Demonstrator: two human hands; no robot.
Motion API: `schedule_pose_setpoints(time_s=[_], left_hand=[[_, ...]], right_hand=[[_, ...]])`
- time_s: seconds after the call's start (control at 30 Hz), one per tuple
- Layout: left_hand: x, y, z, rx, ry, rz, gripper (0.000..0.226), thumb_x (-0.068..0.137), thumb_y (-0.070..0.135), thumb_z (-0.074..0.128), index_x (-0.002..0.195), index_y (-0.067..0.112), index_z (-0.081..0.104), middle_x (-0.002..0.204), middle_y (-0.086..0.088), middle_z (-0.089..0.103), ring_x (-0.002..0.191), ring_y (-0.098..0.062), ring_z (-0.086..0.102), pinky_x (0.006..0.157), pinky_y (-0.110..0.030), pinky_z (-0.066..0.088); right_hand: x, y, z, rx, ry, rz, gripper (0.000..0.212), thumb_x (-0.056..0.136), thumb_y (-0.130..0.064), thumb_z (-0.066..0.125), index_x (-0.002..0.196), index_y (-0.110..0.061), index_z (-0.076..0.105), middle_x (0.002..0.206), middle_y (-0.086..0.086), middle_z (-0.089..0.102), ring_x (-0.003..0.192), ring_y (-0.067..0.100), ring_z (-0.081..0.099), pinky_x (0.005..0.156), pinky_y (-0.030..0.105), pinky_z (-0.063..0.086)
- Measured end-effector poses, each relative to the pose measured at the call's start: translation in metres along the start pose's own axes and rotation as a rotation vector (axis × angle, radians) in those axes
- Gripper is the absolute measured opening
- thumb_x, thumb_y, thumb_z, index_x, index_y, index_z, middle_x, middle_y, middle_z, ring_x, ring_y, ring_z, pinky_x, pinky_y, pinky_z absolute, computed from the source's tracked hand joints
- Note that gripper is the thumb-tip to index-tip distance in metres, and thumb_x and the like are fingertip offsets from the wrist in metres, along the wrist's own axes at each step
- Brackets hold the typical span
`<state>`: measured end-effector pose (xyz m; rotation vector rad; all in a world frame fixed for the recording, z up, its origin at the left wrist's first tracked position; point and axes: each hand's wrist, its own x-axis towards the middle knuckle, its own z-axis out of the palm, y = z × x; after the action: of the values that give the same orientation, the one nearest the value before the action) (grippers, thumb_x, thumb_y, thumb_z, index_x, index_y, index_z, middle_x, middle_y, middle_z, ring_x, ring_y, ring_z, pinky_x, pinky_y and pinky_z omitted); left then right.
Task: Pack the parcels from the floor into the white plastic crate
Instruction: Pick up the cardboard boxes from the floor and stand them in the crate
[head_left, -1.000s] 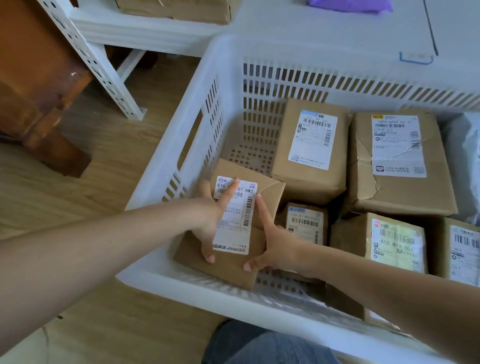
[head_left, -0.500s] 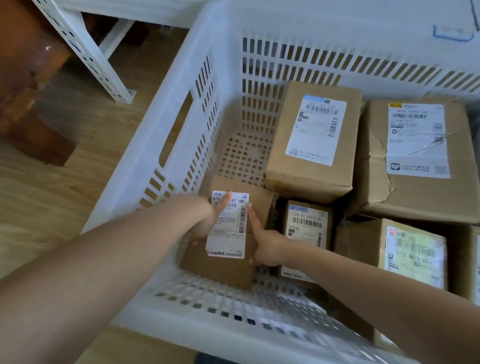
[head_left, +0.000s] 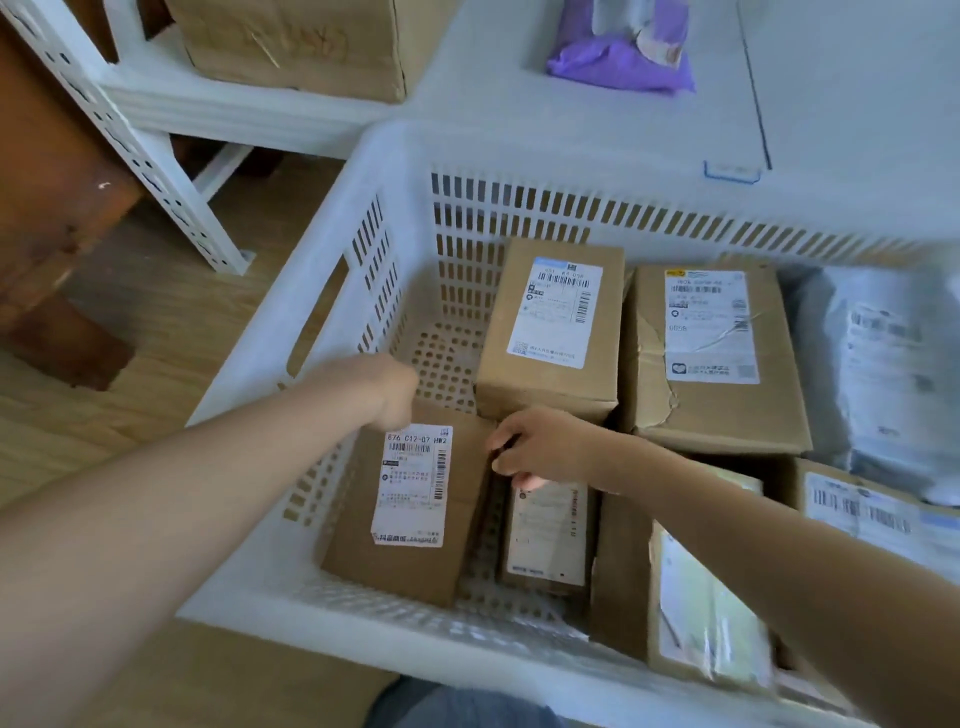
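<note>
The left hand (head_left: 392, 387) is positioned at the far left corner of a small brown parcel (head_left: 415, 512); its fingers are curled downward over the parcel's far edge, and whether they grip that edge or only rest against it cannot be determined from this angle. The right hand (head_left: 540, 447) is positioned at the parcel's far right corner, with curled fingers (head_left: 501, 448) against the right edge and the thumb tip resting on a smaller labelled box (head_left: 548, 538) just beside it. The small brown parcel lies flat, label up, in the near left corner of the white plastic crate (head_left: 332, 249), touching the near wall. To its right, the smaller labelled box lies lower on the perforated floor. Farther back stands a tall brown box (head_left: 553, 332) with a white label, and directly right of it a wider, creased box (head_left: 711, 358), the two touching. A grey plastic mailer (head_left: 878, 374), blurred, fills the far right area. Two further boxes occupy the near right: one with a greenish label (head_left: 701, 618) and one with a barcode label (head_left: 862, 512). Beyond the crate, a large carton (head_left: 296, 47) sits on a white shelf frame (head_left: 135, 135), and a purple bag (head_left: 623, 62) rests on a white surface (head_left: 831, 104). The crate stands on a wooden floor (head_left: 130, 322).
</note>
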<state>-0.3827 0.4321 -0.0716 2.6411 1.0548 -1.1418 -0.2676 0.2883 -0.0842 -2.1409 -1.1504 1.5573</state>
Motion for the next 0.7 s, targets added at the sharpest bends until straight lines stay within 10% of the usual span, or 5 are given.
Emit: schedule_pose_setpoints(time_s=[0.17, 0.33, 0.57, 0.7], left_hand=[[-0.034, 0.019, -0.039, 0.027, 0.128, -0.039, 0.017, 0.088, 0.012, 0.04, 0.075, 0.011, 0.05, 0.071, -0.003, 0.047, 0.056, -0.015, 0.043, 0.048, -0.024, 0.034], [-0.089, 0.044, -0.092, -0.079, 0.23, 0.014, 0.031, 0.092, 0.026, 0.043, 0.063, 0.016, 0.039, 0.068, -0.002, 0.045, 0.065, -0.021, 0.048, 0.063, -0.029, 0.041], [-0.19, 0.062, -0.205, -0.37, 0.367, 0.036, 0.035, 0.089, 0.035, 0.048, 0.091, 0.003, 0.061, 0.077, -0.011, 0.058, 0.075, -0.029, 0.06, 0.065, -0.034, 0.049], [-0.254, 0.062, -0.273, -0.408, 0.364, 0.033, 0.035, 0.086, 0.042, 0.052, 0.092, 0.01, 0.064, 0.083, -0.009, 0.063, 0.083, -0.029, 0.062, 0.066, -0.031, 0.048]], right_hand=[[-0.047, -0.008, -0.05, -0.441, 0.327, -0.05, 0.029, 0.088, -0.02, 0.047, 0.111, -0.01, 0.062, 0.112, 0.009, 0.06, 0.1, 0.026, 0.054, 0.079, 0.031, 0.047], [-0.121, -0.029, -0.095, -0.564, 0.451, 0.018, 0.025, 0.088, -0.031, 0.049, 0.103, -0.016, 0.063, 0.088, 0.001, 0.056, 0.067, 0.015, 0.047, 0.051, 0.024, 0.036], [-0.236, -0.087, -0.162, -0.583, 0.544, 0.106, 0.031, 0.084, -0.039, 0.051, 0.065, -0.016, 0.053, 0.062, -0.002, 0.047, 0.057, 0.013, 0.046, 0.047, 0.022, 0.03], [-0.315, -0.125, -0.211, -0.449, 0.546, 0.11, 0.029, 0.083, -0.038, 0.052, 0.088, -0.013, 0.065, 0.084, 0.007, 0.058, 0.077, 0.025, 0.053, 0.063, 0.027, 0.041]])
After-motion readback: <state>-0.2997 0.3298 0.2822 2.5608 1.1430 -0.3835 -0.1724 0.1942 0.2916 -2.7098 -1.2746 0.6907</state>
